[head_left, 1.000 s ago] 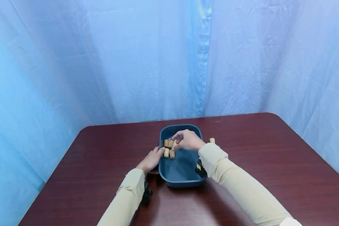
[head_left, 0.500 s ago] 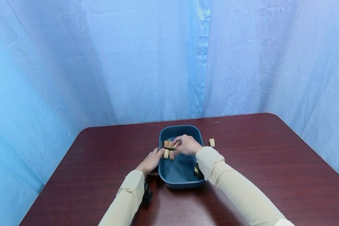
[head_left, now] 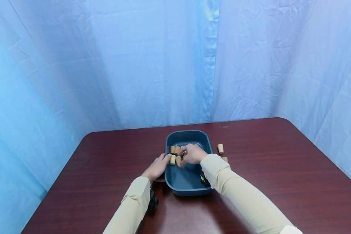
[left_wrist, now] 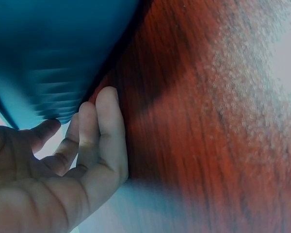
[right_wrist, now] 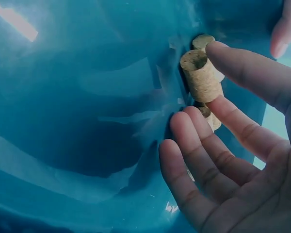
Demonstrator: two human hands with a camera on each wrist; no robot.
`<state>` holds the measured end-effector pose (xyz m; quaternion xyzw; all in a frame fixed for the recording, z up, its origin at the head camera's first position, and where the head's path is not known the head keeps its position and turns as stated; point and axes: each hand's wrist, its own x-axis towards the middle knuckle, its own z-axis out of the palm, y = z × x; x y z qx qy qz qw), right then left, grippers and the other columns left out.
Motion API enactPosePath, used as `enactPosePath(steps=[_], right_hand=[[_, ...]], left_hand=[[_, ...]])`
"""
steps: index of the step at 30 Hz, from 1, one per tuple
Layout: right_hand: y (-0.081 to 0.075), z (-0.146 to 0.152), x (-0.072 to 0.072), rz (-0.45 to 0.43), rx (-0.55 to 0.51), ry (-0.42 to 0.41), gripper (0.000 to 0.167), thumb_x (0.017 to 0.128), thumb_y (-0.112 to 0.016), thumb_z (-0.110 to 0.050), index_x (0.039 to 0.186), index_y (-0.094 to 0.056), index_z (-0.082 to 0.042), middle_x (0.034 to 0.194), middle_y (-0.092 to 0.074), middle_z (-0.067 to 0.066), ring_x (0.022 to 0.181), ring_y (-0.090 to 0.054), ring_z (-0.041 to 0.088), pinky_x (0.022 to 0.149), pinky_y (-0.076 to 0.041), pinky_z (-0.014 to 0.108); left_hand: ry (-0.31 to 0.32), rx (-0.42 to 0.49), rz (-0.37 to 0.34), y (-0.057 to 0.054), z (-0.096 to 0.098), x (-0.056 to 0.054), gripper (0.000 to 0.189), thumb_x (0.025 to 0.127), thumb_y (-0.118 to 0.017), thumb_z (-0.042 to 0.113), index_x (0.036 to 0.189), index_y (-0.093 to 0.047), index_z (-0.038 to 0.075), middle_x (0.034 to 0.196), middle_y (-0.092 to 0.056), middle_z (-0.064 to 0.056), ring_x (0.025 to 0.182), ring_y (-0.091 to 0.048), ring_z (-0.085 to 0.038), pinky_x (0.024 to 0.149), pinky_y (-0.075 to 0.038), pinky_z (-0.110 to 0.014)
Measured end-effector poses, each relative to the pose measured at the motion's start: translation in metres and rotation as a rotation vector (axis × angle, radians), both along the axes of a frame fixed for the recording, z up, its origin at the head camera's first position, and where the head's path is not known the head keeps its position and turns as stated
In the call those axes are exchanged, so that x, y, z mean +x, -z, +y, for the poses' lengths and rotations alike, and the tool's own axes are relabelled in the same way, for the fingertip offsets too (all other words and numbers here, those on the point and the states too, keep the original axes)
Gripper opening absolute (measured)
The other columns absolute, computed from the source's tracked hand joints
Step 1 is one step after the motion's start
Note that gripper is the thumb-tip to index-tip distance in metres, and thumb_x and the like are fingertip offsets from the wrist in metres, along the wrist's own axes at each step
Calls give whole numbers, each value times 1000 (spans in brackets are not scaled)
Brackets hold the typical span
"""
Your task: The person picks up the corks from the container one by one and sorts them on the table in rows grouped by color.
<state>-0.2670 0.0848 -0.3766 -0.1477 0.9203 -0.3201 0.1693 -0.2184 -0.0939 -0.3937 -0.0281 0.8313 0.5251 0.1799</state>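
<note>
A dark blue plastic bin [head_left: 187, 190] sits on the table. My left hand [head_left: 158, 167] holds its left wall, thumb over the rim and fingers against the outside; the left wrist view shows those fingers [left_wrist: 104, 126] below the bin. Inside, my right hand [head_left: 194, 153] reaches over the corks by the left wall. In the right wrist view, its thumb and index finger pinch a tan cork [right_wrist: 202, 80] at its two ends, beside other corks [right_wrist: 203, 41]. In the head view my right fingers partly hide the held cork. A pale cork [head_left: 173, 160] lies near the left thumb.
Two corks lie on the table right of the bin, one pale cork [head_left: 220, 149] and another cork [head_left: 225, 159] partly behind the right sleeve [head_left: 216, 165]. Light blue curtains [head_left: 152, 65] hang behind the dark red table [head_left: 114, 152].
My right hand has lowered slightly into the bin and toward me, uncovering more of the corks on the table at right. My left hand stays on the bin wall.
</note>
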Motion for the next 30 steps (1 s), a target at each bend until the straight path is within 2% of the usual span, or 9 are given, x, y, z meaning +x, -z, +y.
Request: enactPosePath(steps=[6, 14, 25, 30], right_hand=[[1, -3, 2, 24, 31, -9, 30, 82, -87, -15, 108, -73, -11, 87, -64, 2, 81, -57, 18, 76, -52, 34], [7, -7, 0, 80, 88, -14, 28, 80, -89, -15, 102, -73, -13, 82, -60, 1, 74, -54, 18, 65, -47, 31], [0, -4, 1, 51, 99, -57, 20, 84, -86, -16, 97, -71, -13, 81, -60, 2, 74, -55, 18, 65, -47, 31], [-5, -1, 0, 37, 105, -76, 23, 86, -84, -19, 104, -71, -11, 83, -62, 1, 77, -57, 18, 70, -50, 33]], left_hand=[[1, -5, 5, 0, -1, -1, 63, 111, -34, 44, 161, -25, 8, 153, -32, -23, 118, -55, -38, 75, -61, -46], [13, -1, 4, 0, -2, 1, 64, 111, -34, 45, 161, -24, 8, 152, -32, -23, 120, -54, -39, 78, -60, -48], [10, -7, -2, -1, -1, 3, 64, 111, -34, 45, 162, -24, 9, 154, -30, -23, 122, -52, -40, 80, -60, -48], [3, -7, -6, -1, 0, 2, 64, 110, -34, 45, 162, -23, 9, 155, -30, -22, 123, -52, -41, 80, -60, -49]])
